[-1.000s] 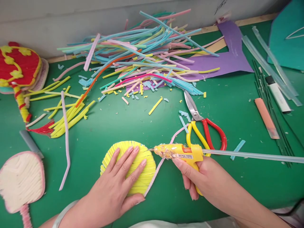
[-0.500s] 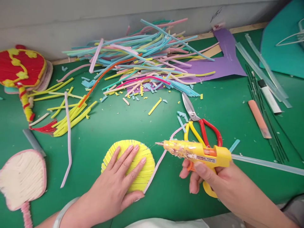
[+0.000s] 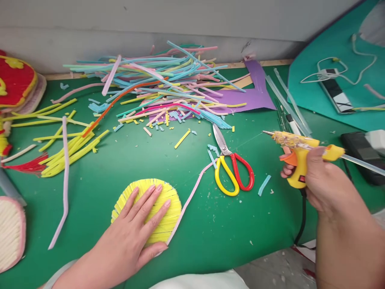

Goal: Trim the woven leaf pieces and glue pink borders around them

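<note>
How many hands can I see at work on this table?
2: the left hand lies spread on the round yellow piece; the right hand grips the glue gun, right of the scissors.

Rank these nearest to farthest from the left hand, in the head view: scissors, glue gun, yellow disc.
1. Yellow disc: directly under the left hand.
2. Scissors: ahead and to the right.
3. Glue gun: farthest right, held in the right hand.

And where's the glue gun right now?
In the head view, the glue gun is toward the right, in the right hand, right of the scissors.
</note>
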`<act>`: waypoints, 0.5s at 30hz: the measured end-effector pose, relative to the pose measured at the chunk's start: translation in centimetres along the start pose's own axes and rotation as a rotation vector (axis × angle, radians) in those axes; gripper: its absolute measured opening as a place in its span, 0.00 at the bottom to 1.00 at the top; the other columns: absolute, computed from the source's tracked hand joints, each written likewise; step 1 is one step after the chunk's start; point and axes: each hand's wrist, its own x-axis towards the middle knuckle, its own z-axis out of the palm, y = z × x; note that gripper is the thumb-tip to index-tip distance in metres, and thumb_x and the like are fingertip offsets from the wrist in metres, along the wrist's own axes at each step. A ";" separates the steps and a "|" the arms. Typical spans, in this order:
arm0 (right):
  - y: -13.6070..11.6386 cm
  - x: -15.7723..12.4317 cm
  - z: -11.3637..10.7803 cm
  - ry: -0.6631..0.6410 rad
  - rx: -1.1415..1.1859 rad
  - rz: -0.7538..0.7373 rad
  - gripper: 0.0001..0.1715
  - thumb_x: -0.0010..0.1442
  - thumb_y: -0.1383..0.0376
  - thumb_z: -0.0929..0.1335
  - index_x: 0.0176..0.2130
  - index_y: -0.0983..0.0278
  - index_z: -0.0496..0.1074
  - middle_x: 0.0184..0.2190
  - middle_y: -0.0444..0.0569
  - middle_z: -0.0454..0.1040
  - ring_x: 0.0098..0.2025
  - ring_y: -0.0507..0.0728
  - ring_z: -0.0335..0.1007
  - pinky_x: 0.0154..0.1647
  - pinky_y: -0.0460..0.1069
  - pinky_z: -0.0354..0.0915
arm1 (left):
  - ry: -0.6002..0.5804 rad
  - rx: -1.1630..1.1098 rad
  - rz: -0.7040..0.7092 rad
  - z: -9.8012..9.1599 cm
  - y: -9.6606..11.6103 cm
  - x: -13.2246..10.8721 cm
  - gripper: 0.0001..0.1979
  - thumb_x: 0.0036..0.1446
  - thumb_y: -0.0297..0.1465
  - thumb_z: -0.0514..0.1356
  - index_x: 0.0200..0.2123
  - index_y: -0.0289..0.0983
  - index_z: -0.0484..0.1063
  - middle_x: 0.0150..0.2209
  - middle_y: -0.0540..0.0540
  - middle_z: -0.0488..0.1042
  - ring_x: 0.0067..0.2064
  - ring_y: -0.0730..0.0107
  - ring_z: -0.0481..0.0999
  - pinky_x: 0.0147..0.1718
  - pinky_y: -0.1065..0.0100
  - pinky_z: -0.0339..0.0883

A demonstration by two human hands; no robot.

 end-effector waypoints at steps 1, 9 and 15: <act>0.0 0.6 0.1 -0.027 0.082 0.088 0.43 0.61 0.31 0.55 0.36 0.65 0.73 0.23 0.50 0.69 0.24 0.54 0.68 0.28 0.51 0.67 | 0.005 -0.001 -0.001 0.1 0.0 0.0 0.37 0.68 0.47 0.54 0.72 0.34 0.51 0.73 0.32 0.47 0.73 0.43 0.48 0.69 0.44 0.40; -0.5 3.3 0.1 -0.002 -0.075 0.334 0.40 0.67 0.39 0.55 0.31 0.67 0.74 0.26 0.59 0.74 0.27 0.59 0.74 0.35 0.54 0.66 | 0.010 0.021 0.013 0.1 0.0 0.2 0.37 0.68 0.47 0.54 0.72 0.34 0.50 0.73 0.32 0.47 0.73 0.43 0.47 0.69 0.43 0.41; -3.4 -0.6 -0.5 0.295 -1.003 0.169 0.22 0.64 0.52 0.63 0.42 0.64 0.79 0.40 0.68 0.79 0.36 0.69 0.76 0.25 0.55 0.53 | -0.012 0.016 0.008 -0.2 0.1 0.1 0.37 0.68 0.46 0.54 0.72 0.34 0.49 0.73 0.32 0.46 0.74 0.45 0.45 0.68 0.42 0.43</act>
